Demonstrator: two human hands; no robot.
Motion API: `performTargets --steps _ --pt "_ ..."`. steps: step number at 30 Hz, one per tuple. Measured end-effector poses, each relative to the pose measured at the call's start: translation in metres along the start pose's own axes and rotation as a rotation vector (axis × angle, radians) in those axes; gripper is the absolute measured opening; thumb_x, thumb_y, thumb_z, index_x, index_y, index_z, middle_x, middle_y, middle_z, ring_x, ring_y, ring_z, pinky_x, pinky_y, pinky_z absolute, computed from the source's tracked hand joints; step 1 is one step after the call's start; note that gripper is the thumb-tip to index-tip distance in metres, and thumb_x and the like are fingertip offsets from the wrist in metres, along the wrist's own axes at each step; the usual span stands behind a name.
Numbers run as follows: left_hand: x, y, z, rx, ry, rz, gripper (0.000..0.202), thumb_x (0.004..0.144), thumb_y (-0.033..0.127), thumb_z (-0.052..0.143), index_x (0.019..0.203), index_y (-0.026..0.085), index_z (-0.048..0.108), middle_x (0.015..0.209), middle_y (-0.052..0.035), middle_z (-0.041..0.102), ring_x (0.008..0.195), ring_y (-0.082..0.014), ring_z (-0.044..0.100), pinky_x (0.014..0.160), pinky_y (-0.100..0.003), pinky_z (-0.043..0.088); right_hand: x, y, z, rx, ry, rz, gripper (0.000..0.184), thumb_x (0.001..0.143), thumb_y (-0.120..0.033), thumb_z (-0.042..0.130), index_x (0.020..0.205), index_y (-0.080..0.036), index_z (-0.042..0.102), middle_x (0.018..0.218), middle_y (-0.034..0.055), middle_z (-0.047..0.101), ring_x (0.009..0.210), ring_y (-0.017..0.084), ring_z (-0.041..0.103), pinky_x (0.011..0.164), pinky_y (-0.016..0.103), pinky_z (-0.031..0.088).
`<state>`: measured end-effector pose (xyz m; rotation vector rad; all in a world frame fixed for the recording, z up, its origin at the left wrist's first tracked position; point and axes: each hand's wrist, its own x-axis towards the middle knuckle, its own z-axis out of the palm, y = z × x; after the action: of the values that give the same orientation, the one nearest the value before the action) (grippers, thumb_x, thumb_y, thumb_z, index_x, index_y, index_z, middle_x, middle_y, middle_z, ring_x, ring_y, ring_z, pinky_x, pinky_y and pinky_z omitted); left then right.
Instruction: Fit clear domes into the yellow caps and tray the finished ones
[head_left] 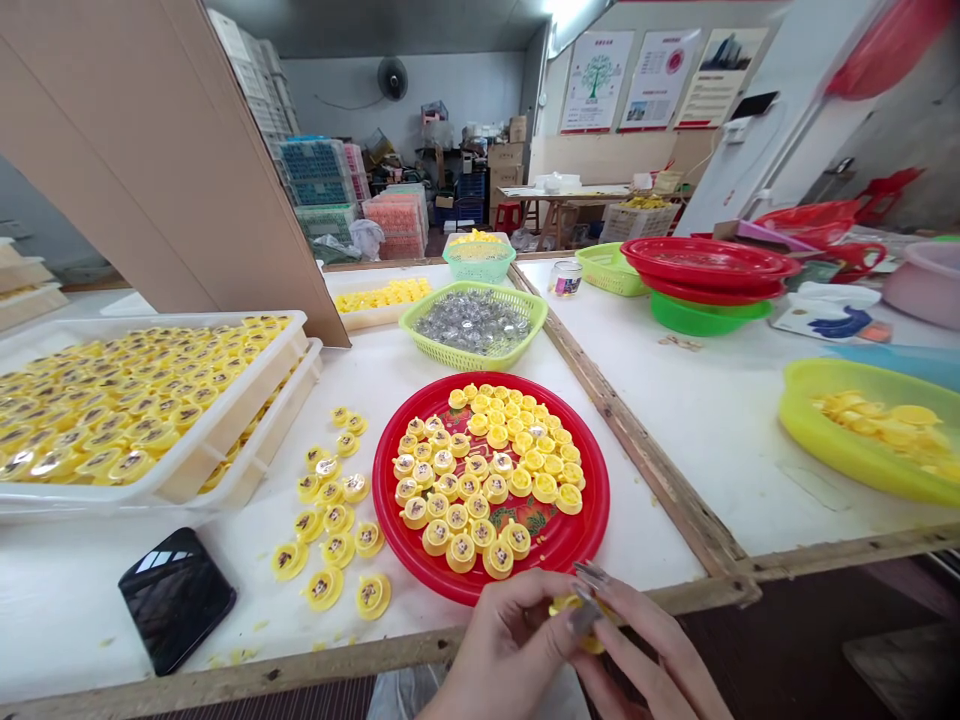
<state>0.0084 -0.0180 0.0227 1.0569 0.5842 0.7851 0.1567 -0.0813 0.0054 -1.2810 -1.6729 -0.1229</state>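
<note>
Both of my hands meet at the bottom edge of the view, just below the red plate (577,540). My left hand (502,645) and my right hand (645,650) pinch a small yellow plastic piece (574,605) between their fingertips. The plate holds several yellow round pieces (487,470) with small printed faces. More of these yellow pieces (334,520) lie loose on the white table to the plate's left.
Stacked white trays (225,420) full of yellow pieces sit at left, with a black phone (176,597) in front. A green basket (474,325) of clear pieces stands behind the plate. At right are a yellow-green bowl (862,450), stacked red plates (709,265) and a wooden table rim (637,440).
</note>
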Motion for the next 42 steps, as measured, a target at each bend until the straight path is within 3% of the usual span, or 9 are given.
performTargets --steps 3,7,12,18,21,24,29,35,42 --pt "0.008 0.001 0.003 -0.091 0.121 -0.09 0.041 0.075 0.055 0.074 0.088 0.016 0.076 0.082 -0.0061 0.072 0.08 -0.0182 0.064 0.077 -0.03 0.05 0.004 0.0 0.003 0.158 -0.057 0.055 0.055 0.085 -0.013 0.063 0.136 -0.03 0.054 0.119 0.0095 0.069 0.102 0.027 0.07 0.086 0.037 0.061" --pt "0.009 -0.007 0.004 -0.139 0.139 -0.06 0.052 0.074 0.054 0.075 0.111 0.019 0.066 0.089 -0.0062 0.07 0.082 -0.0186 0.065 0.075 -0.03 0.05 0.004 0.006 0.005 0.404 -0.113 0.331 0.056 0.094 -0.03 0.053 0.147 -0.025 0.036 0.131 0.0157 0.062 0.107 0.028 0.068 0.081 0.036 0.062" --pt "0.006 -0.037 0.014 -0.176 0.184 0.032 0.055 0.081 0.053 0.069 0.124 0.023 0.052 0.103 -0.0086 0.067 0.094 -0.02 0.064 0.083 -0.033 0.048 -0.003 0.016 0.017 0.406 -0.277 0.45 0.027 0.096 -0.034 0.049 0.119 -0.025 0.062 0.111 0.0098 0.073 0.094 0.024 0.073 0.074 0.027 0.061" --pt "0.02 -0.045 0.013 -0.097 0.185 0.019 0.048 0.085 0.054 0.063 0.117 0.019 0.051 0.105 -0.0107 0.066 0.096 -0.0224 0.064 0.087 -0.037 0.049 -0.002 0.032 0.024 0.471 -0.25 0.455 0.027 0.097 -0.036 0.047 0.113 -0.024 0.065 0.1 0.0079 0.075 0.085 0.021 0.073 0.068 0.024 0.06" --pt "0.041 -0.03 0.003 0.186 0.123 0.096 0.033 0.092 0.042 0.055 0.118 0.02 0.055 0.113 -0.0104 0.065 0.106 -0.0226 0.06 0.095 -0.038 0.046 0.023 0.064 0.022 0.426 -0.282 0.375 0.031 0.097 -0.042 0.046 0.107 -0.022 0.069 0.106 0.0102 0.074 0.1 0.023 0.069 0.084 0.033 0.058" --pt "0.064 -0.018 -0.006 0.668 0.083 0.116 0.024 0.095 0.03 0.05 0.115 0.023 0.061 0.115 -0.0081 0.063 0.111 -0.0231 0.056 0.101 -0.04 0.041 0.061 0.108 0.029 0.2 -0.188 0.277 0.03 0.097 -0.037 0.045 0.112 -0.022 0.066 0.112 0.0099 0.072 0.109 0.023 0.066 0.095 0.042 0.053" --pt "0.082 -0.021 -0.01 1.247 0.023 0.056 0.027 0.096 0.021 0.047 0.115 0.023 0.066 0.109 -0.007 0.062 0.104 -0.0228 0.058 0.099 -0.043 0.04 0.11 0.157 0.065 0.044 -0.354 0.137 0.035 0.086 -0.023 0.054 0.118 -0.021 0.066 0.125 0.0082 0.067 0.126 0.028 0.054 0.108 0.049 0.043" --pt "0.08 -0.027 -0.014 1.407 0.039 0.079 0.021 0.094 0.023 0.051 0.101 0.022 0.071 0.108 -0.0071 0.063 0.105 -0.0252 0.055 0.095 -0.043 0.041 0.119 0.167 0.092 0.069 -0.461 0.091 0.032 0.078 -0.017 0.058 0.106 -0.021 0.073 0.115 0.0094 0.072 0.123 0.033 0.057 0.108 0.055 0.041" --pt "0.086 -0.008 -0.028 1.594 0.127 0.118 0.021 0.095 0.024 0.049 0.102 0.018 0.067 0.106 -0.0098 0.062 0.103 -0.0276 0.056 0.093 -0.046 0.041 0.117 0.153 0.075 0.184 -0.286 0.207 0.023 0.089 -0.027 0.052 0.1 -0.022 0.072 0.115 0.0087 0.072 0.113 0.027 0.064 0.105 0.05 0.045"
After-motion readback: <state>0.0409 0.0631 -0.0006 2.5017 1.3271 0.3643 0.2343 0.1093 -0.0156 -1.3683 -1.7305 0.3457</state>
